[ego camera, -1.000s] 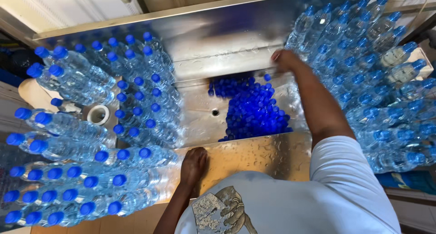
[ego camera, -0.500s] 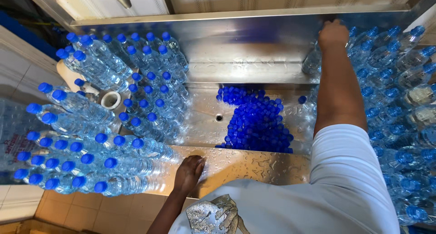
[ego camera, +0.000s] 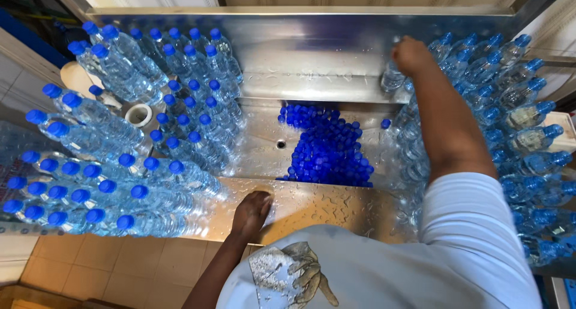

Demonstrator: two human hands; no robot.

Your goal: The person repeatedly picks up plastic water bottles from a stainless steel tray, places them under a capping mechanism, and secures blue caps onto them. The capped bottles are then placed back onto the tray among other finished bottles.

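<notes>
A clear plastic bottle [ego camera: 393, 78] stood on the steel ledge at the back right, gripped from above by the right hand [ego camera: 411, 56], fingers curled around its top. The left hand [ego camera: 252, 212] lay flat, fingers together, on the wet front rim [ego camera: 336, 208]. Loose blue caps [ego camera: 327, 144] filled the basin. Capped bottles [ego camera: 150, 135] crowded the left, suggesting much was done; right-hand rows [ego camera: 510, 117] also wore caps.
</notes>
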